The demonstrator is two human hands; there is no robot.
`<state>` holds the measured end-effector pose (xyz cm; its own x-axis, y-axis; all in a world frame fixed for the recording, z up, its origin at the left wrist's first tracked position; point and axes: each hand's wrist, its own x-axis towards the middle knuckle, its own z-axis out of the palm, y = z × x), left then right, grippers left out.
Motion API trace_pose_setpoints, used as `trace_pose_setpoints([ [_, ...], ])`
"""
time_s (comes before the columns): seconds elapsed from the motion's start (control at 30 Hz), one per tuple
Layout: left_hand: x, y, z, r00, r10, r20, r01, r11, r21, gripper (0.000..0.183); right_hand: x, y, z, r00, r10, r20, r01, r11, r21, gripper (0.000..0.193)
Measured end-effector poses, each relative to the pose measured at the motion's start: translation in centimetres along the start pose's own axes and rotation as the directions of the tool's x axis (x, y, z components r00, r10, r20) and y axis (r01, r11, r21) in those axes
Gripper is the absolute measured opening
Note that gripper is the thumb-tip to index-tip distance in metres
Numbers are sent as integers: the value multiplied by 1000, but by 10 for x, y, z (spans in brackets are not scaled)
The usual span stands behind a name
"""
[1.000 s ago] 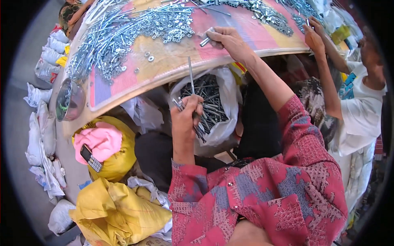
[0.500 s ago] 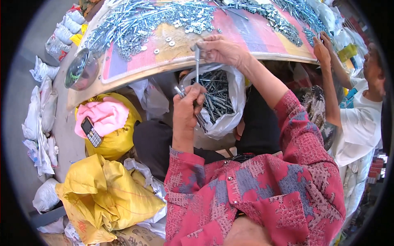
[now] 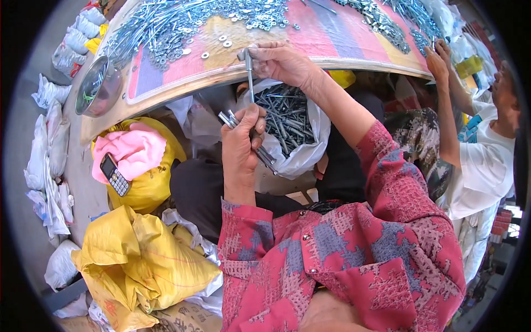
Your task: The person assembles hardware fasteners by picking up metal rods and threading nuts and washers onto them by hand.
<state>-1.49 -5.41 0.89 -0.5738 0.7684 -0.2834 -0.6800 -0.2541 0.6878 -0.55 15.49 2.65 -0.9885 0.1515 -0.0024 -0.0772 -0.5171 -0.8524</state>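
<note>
Grey floor [image 3: 38, 66]; wooden-edged table [image 3: 113, 120], striped multicoloured cloth [image 3: 332, 41] on top.

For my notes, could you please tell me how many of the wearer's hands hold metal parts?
2: left hand, lower in view; right hand, by the table edge.

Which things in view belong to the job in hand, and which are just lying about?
Likely the job:
rod and metal bundle at left hand
metal sleeve in right hand
white bag of metal parts
washers, loose rods on table

Apparently just lying about:
phone
pink cloth
crumpled yellow sack
</note>
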Motion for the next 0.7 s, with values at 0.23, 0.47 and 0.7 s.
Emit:
trace_pose_setpoints([
  [0.23,3,-7,-1,999,41,-23,-39,996,85,17,-5,2,-7,999,-26,31,26,1000,12,19],
  [0.47,6,-12,10,999,32,7,-33,984,177,17,-9,-21,-16,906,-270,-326,304,951,58,19],
  [0.7,10,-14,14,999,43,3,-43,977,208,20,-44,-41,-28,875,-349,-335,184,880,-438,16],
])
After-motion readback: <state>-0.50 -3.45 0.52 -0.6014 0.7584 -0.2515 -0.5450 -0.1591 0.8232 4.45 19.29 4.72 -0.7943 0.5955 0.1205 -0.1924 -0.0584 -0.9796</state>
